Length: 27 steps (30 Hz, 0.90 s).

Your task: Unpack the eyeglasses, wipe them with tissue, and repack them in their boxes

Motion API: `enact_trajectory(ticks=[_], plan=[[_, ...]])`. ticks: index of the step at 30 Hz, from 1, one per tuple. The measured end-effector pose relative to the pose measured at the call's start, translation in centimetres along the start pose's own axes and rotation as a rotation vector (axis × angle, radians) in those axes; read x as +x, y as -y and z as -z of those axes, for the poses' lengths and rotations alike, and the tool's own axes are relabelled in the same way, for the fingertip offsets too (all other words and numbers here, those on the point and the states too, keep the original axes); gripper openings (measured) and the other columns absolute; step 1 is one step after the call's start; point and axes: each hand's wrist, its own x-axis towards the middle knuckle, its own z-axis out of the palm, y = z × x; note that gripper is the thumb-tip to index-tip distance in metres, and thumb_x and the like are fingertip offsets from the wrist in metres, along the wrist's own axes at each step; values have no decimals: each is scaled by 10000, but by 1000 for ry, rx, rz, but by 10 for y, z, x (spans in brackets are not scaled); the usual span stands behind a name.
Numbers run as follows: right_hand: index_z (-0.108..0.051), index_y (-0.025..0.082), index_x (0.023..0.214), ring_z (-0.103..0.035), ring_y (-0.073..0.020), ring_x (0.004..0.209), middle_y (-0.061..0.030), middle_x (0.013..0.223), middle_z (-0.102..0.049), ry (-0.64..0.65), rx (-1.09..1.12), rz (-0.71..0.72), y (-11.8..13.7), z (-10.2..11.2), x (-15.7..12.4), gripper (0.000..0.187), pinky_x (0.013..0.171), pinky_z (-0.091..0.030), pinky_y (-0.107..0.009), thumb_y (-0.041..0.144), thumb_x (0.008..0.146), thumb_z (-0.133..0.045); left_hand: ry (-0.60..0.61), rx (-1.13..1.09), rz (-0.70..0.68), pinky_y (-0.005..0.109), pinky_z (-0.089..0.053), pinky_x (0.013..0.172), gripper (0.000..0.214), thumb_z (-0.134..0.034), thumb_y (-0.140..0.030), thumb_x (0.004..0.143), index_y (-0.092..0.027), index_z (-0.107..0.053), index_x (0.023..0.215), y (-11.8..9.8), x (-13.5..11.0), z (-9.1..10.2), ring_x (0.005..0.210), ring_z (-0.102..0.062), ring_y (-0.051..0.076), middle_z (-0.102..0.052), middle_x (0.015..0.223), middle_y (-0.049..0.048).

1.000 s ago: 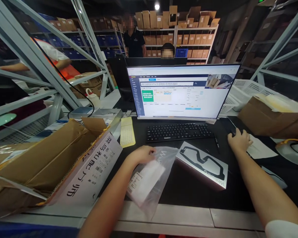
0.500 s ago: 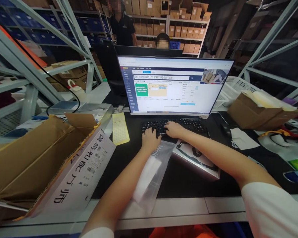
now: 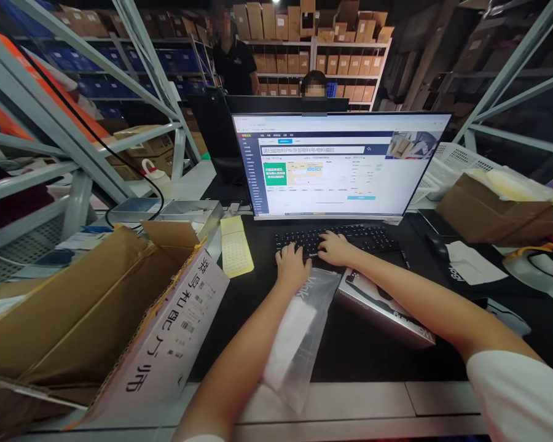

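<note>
Both hands rest on a black keyboard (image 3: 368,236) below a lit monitor (image 3: 332,178). My left hand (image 3: 294,265) lies over its left end with the fingers spread on the keys. Farther right, my right hand (image 3: 335,248) reaches the middle keys, fingers apart and somewhat bent. Neither hand grips anything. A clear plastic bag (image 3: 320,313) with something white inside lies partly under my left forearm. Beneath my right forearm is a silver-white product box (image 3: 373,301), partly covered by the arm.
An open cardboard box (image 3: 166,319) stands at left, beside a yellow label sheet (image 3: 236,248). On the right are a mouse (image 3: 437,247), white paper (image 3: 472,264) and a brown carton (image 3: 479,215). Two people are behind the monitor (image 3: 234,61), before shelves of boxes.
The whole scene has shifted slightly right and down as the head view turned. My hands stay on the keyboard, with only slight finger movement.
</note>
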Motion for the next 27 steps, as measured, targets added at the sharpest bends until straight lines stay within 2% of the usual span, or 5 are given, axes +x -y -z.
enact_trajectory(ticks=[5, 14, 21, 25, 27], plan=[[-700, 174, 1228, -355, -336, 1424, -130, 1472, -531, -26, 24, -30, -2, 1, -1, 404, 1101, -322, -514, 336, 939, -469, -7, 5, 21, 561, -301, 1103, 475, -543, -393, 918, -147, -584, 1322, 0, 1, -1, 1321, -416, 370, -489, 1457, 193], [-503, 125, 1439, -396, -331, 1394, -164, 1448, -552, -82, 65, -114, -1, 0, -2, 554, 1123, -295, -497, 337, 928, -475, -13, 9, 24, 506, -375, 1030, 442, -535, -360, 921, -140, -592, 1300, -3, 2, 2, 1241, -472, 358, -507, 1391, 190], [-591, 135, 1356, -474, -321, 1338, -168, 1394, -592, -111, 102, -139, 0, 2, -2, 487, 1091, -355, -472, 343, 925, -498, -14, 13, 3, 467, -410, 991, 433, -508, -338, 941, -146, -584, 1322, -5, 2, 3, 1145, -536, 321, -549, 1316, 166], [-632, 165, 1311, -506, -262, 1316, -110, 1382, -617, -178, 127, -142, -1, 19, -7, 440, 1090, -363, -387, 345, 966, -428, -57, 28, 62, 490, -403, 1001, 424, -500, -347, 950, -164, -592, 1321, -1, 5, 0, 1202, -494, 344, -539, 1332, 177], [-654, 211, 1288, -562, -245, 1251, -72, 1347, -647, -186, 140, -168, -15, 32, -14, 428, 1041, -403, -345, 386, 977, -418, -81, 37, 96, 509, -394, 1015, 440, -516, -364, 944, -168, -587, 1331, 2, 7, -2, 1242, -468, 361, -529, 1353, 183]])
